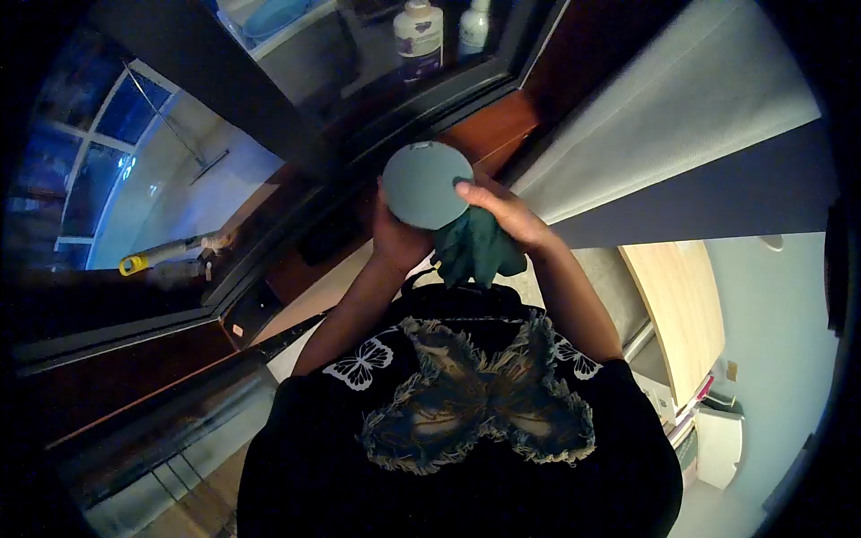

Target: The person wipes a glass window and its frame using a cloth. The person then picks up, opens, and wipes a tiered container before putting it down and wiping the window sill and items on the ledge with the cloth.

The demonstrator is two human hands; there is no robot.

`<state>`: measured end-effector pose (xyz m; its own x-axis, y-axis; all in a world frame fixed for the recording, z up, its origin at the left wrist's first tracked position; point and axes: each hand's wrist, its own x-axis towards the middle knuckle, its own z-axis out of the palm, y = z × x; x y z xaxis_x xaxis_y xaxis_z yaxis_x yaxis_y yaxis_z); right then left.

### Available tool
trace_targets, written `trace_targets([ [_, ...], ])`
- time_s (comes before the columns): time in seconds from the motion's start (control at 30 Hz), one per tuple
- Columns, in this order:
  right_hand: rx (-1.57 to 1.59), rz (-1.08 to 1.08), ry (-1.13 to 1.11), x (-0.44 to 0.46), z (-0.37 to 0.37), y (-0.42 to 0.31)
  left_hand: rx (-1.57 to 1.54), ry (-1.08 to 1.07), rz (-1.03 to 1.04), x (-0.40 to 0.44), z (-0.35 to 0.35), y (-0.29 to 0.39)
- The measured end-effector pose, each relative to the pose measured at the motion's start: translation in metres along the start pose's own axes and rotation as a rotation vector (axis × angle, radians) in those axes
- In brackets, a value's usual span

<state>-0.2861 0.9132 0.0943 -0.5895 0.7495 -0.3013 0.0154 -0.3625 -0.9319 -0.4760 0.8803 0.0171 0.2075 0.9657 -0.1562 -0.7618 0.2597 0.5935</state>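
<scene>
A round, flat, pale grey-green disc (427, 184), which looks like a mirror, is held up in front of my chest. My left hand (401, 235) grips it from the lower left, with most of the fingers hidden behind it. On the other side, my right hand (509, 213) has its thumb pressed on the disc's right edge. A dark green cloth (482, 249) hangs bunched from my right hand, just below the disc. The right fingers are mostly hidden by the cloth and disc.
A dark-framed window (430, 117) and a reddish-brown wooden sill (498, 125) lie ahead. Bottles (419, 40) show through the glass. A grey curtain (673, 108) hangs to the right. Left, a yellow-ended tube (134, 264) shows. A light wooden panel (677, 314) stands lower right.
</scene>
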Motion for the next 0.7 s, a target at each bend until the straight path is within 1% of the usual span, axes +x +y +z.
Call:
trace_targets([
  [0.03, -0.004, 0.002, 0.005, -0.002, 0.003, -0.004, 0.255, -0.015, 0.069, -0.001, -0.004, 0.000],
  [0.1, -0.162, -0.050, -0.019, -0.007, 0.011, -0.013, 0.763, -0.038, 0.211, -0.004, -0.014, -0.001],
  [0.13, -0.223, -0.122, 0.023, -0.005, 0.011, -0.007, 0.886, -0.042, 0.248, -0.005, -0.016, -0.003],
  [0.17, -0.230, -0.118, 0.021, -0.008, 0.006, -0.007, 1.008, -0.042, 0.287, -0.006, -0.018, -0.004],
  [0.2, -0.332, -0.121, 0.126, -0.015, 0.001, -0.010, 0.477, -0.145, 0.190, -0.007, -0.020, -0.007],
  [0.23, -0.433, -0.125, 0.231, -0.020, -0.003, -0.014, 0.207, -0.196, 0.145, -0.009, -0.021, -0.006],
  [0.27, -0.424, -0.160, 0.284, -0.023, -0.013, -0.014, -0.061, -0.239, 0.091, -0.011, -0.020, -0.005],
  [0.3, -0.415, -0.195, 0.336, -0.025, -0.024, -0.016, -0.324, -0.176, -0.053, -0.016, -0.021, 0.000],
  [0.33, -0.349, -0.151, 0.389, -0.032, -0.033, -0.025, -0.586, -0.112, -0.199, -0.020, -0.024, 0.005],
  [0.37, -0.283, -0.107, 0.442, -0.038, -0.041, -0.034, -0.592, -0.116, -0.193, -0.023, -0.029, 0.007],
  [0.43, -0.178, -0.325, 0.542, -0.038, -0.058, -0.043, -0.585, -0.150, -0.124, -0.030, -0.039, 0.012],
  [0.5, -0.266, -0.599, 0.679, -0.038, -0.065, -0.062, 0.497, -0.156, 0.060, -0.040, -0.041, 0.019],
  [0.57, -0.617, -0.866, 0.929, -0.027, -0.062, -0.087, -0.762, -0.246, -0.177, -0.052, -0.029, 0.031],
  [0.6, -0.617, -0.864, 0.923, -0.016, -0.067, -0.091, -0.764, -0.242, -0.172, -0.055, -0.026, 0.033],
  [0.67, -1.292, -1.122, 1.154, 0.016, -0.082, -0.097, -0.658, -0.214, -0.112, -0.062, -0.025, 0.034],
  [0.7, -1.510, -1.014, 1.147, 0.035, -0.100, -0.091, -0.657, -0.211, -0.108, -0.064, -0.027, 0.032],
])
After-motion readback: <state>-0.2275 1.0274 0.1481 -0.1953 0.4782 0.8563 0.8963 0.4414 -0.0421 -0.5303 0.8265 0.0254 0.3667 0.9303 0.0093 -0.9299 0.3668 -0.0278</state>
